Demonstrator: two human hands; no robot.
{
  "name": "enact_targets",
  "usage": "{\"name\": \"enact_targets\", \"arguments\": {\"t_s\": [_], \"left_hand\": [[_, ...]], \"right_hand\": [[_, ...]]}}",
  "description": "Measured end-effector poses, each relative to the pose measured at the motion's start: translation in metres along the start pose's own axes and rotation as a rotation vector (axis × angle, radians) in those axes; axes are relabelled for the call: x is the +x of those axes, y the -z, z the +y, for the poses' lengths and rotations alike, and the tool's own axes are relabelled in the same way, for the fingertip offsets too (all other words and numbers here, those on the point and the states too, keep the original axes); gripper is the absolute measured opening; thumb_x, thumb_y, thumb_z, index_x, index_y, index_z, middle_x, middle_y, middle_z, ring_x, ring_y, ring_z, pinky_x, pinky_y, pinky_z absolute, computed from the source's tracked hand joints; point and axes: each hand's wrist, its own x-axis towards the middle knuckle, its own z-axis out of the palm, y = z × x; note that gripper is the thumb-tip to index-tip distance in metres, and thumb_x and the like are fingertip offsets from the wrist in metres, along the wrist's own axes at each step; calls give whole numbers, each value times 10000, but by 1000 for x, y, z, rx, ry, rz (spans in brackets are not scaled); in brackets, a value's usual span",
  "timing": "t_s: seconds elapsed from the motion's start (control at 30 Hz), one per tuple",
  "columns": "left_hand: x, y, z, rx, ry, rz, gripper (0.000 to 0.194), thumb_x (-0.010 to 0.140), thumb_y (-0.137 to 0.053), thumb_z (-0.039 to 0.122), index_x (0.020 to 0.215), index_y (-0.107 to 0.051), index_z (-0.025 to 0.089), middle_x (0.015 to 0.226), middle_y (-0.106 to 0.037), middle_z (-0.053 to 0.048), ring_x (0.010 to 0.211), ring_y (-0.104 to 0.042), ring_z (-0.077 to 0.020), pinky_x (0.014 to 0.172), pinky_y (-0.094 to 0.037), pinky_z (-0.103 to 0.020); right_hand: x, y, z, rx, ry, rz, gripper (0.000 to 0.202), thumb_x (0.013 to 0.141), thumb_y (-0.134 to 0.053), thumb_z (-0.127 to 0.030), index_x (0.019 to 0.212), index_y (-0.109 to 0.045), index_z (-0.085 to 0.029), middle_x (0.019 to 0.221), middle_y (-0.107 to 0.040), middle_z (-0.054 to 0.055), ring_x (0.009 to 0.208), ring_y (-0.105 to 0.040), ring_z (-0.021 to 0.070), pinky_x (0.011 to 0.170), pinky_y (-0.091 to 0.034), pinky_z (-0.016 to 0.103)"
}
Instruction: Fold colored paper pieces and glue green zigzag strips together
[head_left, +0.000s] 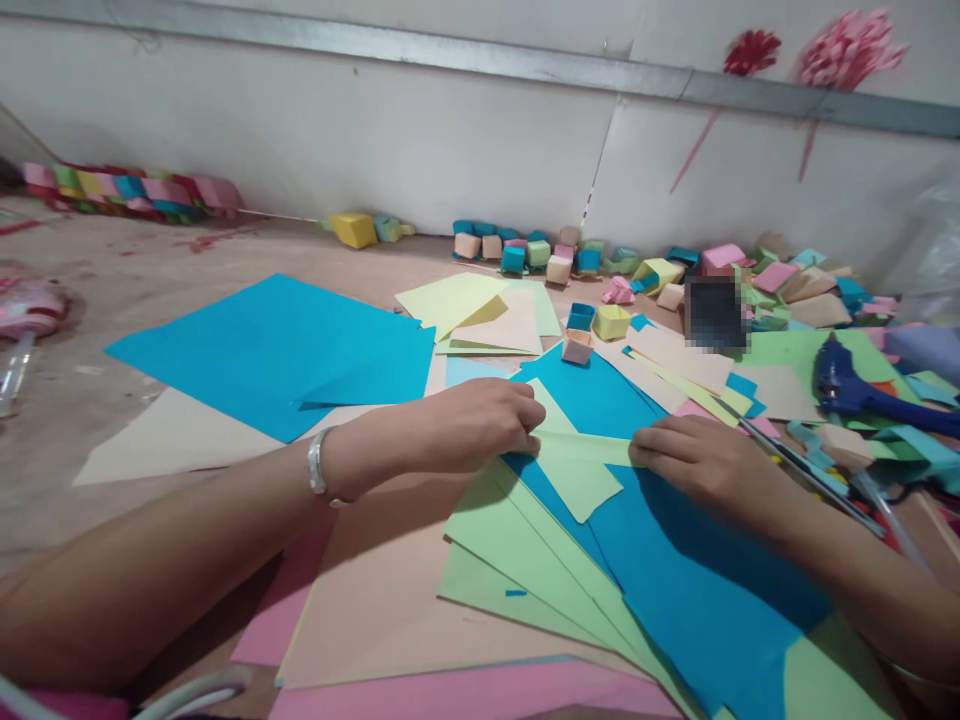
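A narrow pale green paper strip (581, 449) is stretched between my two hands. My left hand (499, 420) has its fingers curled and pinched on the strip's left end. At the other end, my right hand (686, 455) grips the strip between thumb and fingers. Beneath the strip lies a wider pale green paper piece (581, 495), slanting across blue sheets (690, 560). Several light green sheets (517, 560) fan out below my left hand. My fingertips partly cover both ends of the strip.
A large blue sheet (277, 350) lies at the left. Small folded paper boxes (577, 346) stand ahead, with more along the wall. A blue glue gun (844, 380) and scissors (810, 475) lie at the right among paper scraps. Peach paper (382, 590) spreads in front.
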Motion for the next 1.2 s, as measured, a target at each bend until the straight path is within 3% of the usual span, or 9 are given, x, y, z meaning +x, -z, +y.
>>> {"name": "enact_targets", "arguments": {"t_s": [0.13, 0.3, 0.4, 0.5, 0.6, 0.67, 0.77, 0.9, 1.2], "left_hand": [[2, 7, 7, 34, 36, -99, 240, 901, -524, 44, 882, -719, 183, 775, -617, -43, 768, -534, -180, 671, -407, -315], [5, -1, 22, 136, 136, -167, 153, 824, -606, 43, 854, -694, 164, 766, -602, -40, 724, -513, -190, 592, -338, -328], [9, -9, 29, 140, 194, -118, 95, 902, -595, 202, 872, -670, 151, 794, -602, -48, 687, -487, -186, 561, -292, -334], [13, -17, 30, 94, 225, -42, 375, 937, -544, 473, 1097, -628, 144, 872, -621, -56, 697, -483, -194, 562, -280, -338], [15, -23, 27, 82, 230, -15, 543, 909, -519, 589, 1245, -556, 164, 900, -637, -52, 715, -485, -204, 580, -281, -340], [15, -25, 24, 73, 217, -18, 611, 892, -493, 643, 1287, -529, 177, 917, -649, -52, 724, -490, -210, 590, -283, -342], [15, -26, 22, 57, 217, -42, 639, 887, -474, 666, 1293, -524, 175, 934, -665, -59, 729, -502, -212, 593, -280, -340], [16, -25, 22, 74, 233, -53, 541, 906, -508, 609, 1208, -566, 164, 906, -675, -55, 743, -524, -216, 601, -278, -340], [15, -26, 19, 116, 233, -11, 360, 952, -499, 510, 1076, -594, 185, 802, -637, -29, 690, -528, -193, 568, -258, -322]], "right_hand": [[-1, 2, -3, -141, 60, -40, 259, 966, -449, -99, 894, -698, -109, 923, -700, 110, 717, -575, 183, 681, -418, 348], [-3, 2, -7, -185, 56, -95, 285, 940, -453, -60, 809, -701, -105, 882, -688, 119, 685, -557, 179, 653, -384, 343], [-2, 1, -9, -169, 20, -73, 318, 934, -411, -31, 832, -702, -105, 838, -676, 111, 684, -547, 175, 646, -360, 333], [2, -1, -14, -194, -42, -81, 328, 947, -383, -46, 1066, -682, -112, 816, -650, 92, 697, -536, 180, 645, -332, 328], [9, -4, -21, -254, -73, -137, 401, 972, -399, -105, 1342, -537, -178, 790, -604, 52, 698, -518, 192, 647, -295, 333], [15, -5, -26, -284, -66, -170, 427, 972, -424, -126, 1383, -497, -212, 793, -587, 40, 710, -513, 203, 644, -268, 340], [19, -4, -30, -321, -61, -187, 399, 954, -456, -126, 1341, -539, -173, 823, -598, 53, 737, -513, 218, 634, -240, 351], [19, -2, -31, -346, -96, -193, 277, 926, -483, -99, 1148, -650, -92, 821, -612, 70, 746, -513, 225, 624, -235, 356], [9, 0, -39, -465, -286, -329, 192, 818, -509, -14, 764, -640, -143, 725, -594, 92, 623, -494, 221, 577, -202, 350]]}}
